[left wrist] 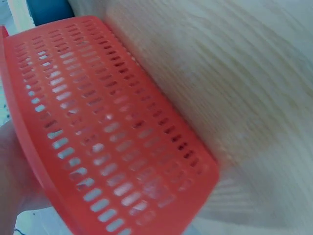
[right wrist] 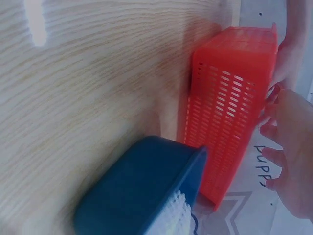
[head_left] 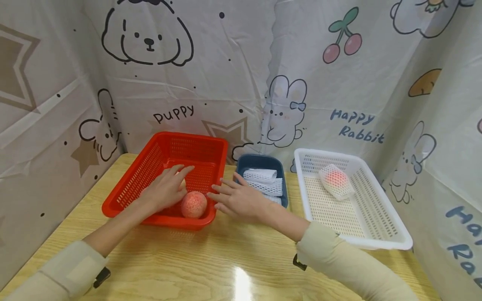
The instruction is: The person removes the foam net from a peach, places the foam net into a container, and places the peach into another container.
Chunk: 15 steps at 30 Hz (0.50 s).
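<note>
My left hand [head_left: 165, 188] reaches into the red basket [head_left: 109, 207], its fingers stretched out over a peach [head_left: 183, 184] that it mostly hides. Another peach [head_left: 193, 205] lies beside it in the basket's near right corner. In the left wrist view the basket wall covers most of that hand. My right hand [head_left: 241, 198] hovers by the basket's right rim with fingers spread and nothing in them. Just behind it, a dark blue tub [head_left: 260, 159] holds several white foam net sleeves [head_left: 263, 175].
At the right stands a white basket [head_left: 391, 217] with one peach in a foam net [head_left: 336, 179] inside. All the containers rest on a wooden table [head_left: 180, 263]. A printed cloth [head_left: 233, 50] hangs behind and along both sides.
</note>
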### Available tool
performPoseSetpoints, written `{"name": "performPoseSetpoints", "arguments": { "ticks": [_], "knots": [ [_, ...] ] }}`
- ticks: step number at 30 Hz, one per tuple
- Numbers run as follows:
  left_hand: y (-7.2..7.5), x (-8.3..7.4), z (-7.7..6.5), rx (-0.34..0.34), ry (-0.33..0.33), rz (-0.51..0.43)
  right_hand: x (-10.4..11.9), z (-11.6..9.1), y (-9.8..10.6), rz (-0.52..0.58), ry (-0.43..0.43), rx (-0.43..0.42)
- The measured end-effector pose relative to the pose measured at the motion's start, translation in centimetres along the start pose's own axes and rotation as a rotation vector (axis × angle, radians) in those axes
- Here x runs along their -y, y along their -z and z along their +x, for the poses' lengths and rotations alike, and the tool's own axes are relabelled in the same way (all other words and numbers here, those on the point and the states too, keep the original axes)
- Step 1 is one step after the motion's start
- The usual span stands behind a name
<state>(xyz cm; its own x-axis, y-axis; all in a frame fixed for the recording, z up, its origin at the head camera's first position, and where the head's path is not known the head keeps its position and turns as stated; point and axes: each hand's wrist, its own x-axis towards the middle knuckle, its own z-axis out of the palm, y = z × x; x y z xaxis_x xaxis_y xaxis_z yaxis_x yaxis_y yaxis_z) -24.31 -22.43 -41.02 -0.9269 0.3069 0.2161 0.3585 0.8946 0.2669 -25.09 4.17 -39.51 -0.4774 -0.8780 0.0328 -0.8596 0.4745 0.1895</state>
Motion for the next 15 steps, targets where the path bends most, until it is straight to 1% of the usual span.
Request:
{"name": "performPoseSetpoints", "arguments": {
  "ticks": [3,8,15],
  "knots": [
    [0.1,-1.1,0.4,-0.026,-0.037,0.005,-0.5,-0.7,0.6,0.023,-0.023,0.002],
    [-0.1,-2.9,0.7,-0.074,-0.116,0.013,-1.9,-2.2,1.3,-0.017,-0.052,-0.017],
    [-0.5,-5.2,1.1,-0.086,-0.170,0.002,-4.1,-4.8,1.7,0.018,-0.151,-0.030]
  ]
}}
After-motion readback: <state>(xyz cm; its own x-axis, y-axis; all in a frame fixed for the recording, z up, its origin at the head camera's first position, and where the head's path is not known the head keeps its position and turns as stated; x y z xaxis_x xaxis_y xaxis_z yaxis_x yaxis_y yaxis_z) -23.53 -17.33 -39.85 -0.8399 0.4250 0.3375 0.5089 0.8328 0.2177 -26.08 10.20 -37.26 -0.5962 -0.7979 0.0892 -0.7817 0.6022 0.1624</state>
